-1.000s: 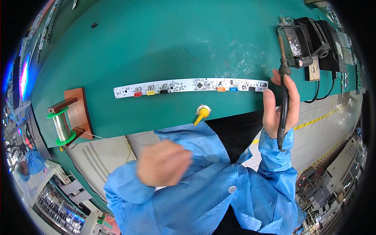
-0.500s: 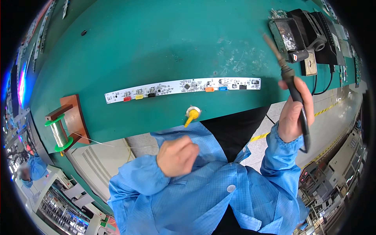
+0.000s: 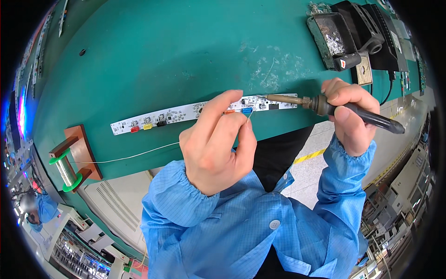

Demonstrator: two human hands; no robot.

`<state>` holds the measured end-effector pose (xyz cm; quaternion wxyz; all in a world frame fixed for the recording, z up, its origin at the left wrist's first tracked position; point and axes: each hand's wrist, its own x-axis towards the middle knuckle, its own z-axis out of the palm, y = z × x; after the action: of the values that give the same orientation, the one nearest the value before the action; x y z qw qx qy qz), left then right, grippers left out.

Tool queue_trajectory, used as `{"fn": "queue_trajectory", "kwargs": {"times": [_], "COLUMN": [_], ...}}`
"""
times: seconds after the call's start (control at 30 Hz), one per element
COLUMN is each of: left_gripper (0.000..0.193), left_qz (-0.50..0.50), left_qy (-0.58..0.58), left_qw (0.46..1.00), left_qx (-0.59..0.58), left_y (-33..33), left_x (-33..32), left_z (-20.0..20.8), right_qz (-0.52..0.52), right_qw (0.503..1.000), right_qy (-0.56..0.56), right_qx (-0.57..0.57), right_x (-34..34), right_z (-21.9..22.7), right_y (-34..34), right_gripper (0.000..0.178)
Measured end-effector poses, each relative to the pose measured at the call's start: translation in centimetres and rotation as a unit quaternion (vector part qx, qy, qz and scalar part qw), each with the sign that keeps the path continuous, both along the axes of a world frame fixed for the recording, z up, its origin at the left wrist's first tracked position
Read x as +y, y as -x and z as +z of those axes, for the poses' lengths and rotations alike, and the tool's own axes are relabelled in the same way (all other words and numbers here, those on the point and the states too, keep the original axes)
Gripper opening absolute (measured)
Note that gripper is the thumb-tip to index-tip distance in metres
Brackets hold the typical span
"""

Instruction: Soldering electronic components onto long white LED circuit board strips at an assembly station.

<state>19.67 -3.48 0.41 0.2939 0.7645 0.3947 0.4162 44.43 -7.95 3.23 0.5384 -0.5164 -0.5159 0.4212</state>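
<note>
A long, slightly curved white circuit board (image 3: 188, 116) lies on the green mat (image 3: 153, 69), with red, yellow, black, orange and blue connectors along its near edge. My left hand (image 3: 214, 148) is closed over its middle, pinching solder wire (image 3: 134, 157) whose end shows near the blue connector (image 3: 246, 110). That wire trails left to a green-ended spool (image 3: 68, 171). In my right hand (image 3: 350, 111) is a soldering iron (image 3: 318, 104), held almost level. Its tip is over the board's right part, just above the blue connector; whether it touches, I cannot tell.
The spool's brown wooden holder (image 3: 88, 151) stands at the left mat edge. At the far right are a dark metal tray with solder scraps (image 3: 332, 39), a black iron stand (image 3: 362, 28) and a small tan block (image 3: 364, 69). A small black part (image 3: 82, 52) lies far left.
My left hand has moved up over the board, drawing the solder wire along. The right hand has lowered the iron from upright to nearly level, its tip now at the board. The view has shifted slightly.
</note>
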Motion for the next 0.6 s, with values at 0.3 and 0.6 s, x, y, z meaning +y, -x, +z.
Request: {"fn": "queue_trajectory", "kwargs": {"times": [0.3, 0.6], "left_gripper": [0.017, 0.012], "left_qz": [-0.004, -0.009], "left_qy": [0.036, 0.064], "left_qw": [0.999, 0.997], "left_qx": [0.026, 0.050], "left_y": [-0.3, -0.4], "left_x": [0.0, -0.1], "left_z": [0.2, 0.8], "right_qz": [0.026, 0.023], "right_qw": [0.999, 0.994], "right_qy": [0.038, 0.108], "right_qx": [-0.016, 0.008], "right_x": [0.8, 1.4], "right_z": [-0.3, 0.2], "right_y": [-0.8, -1.1], "right_gripper": [0.021, 0.022]}}
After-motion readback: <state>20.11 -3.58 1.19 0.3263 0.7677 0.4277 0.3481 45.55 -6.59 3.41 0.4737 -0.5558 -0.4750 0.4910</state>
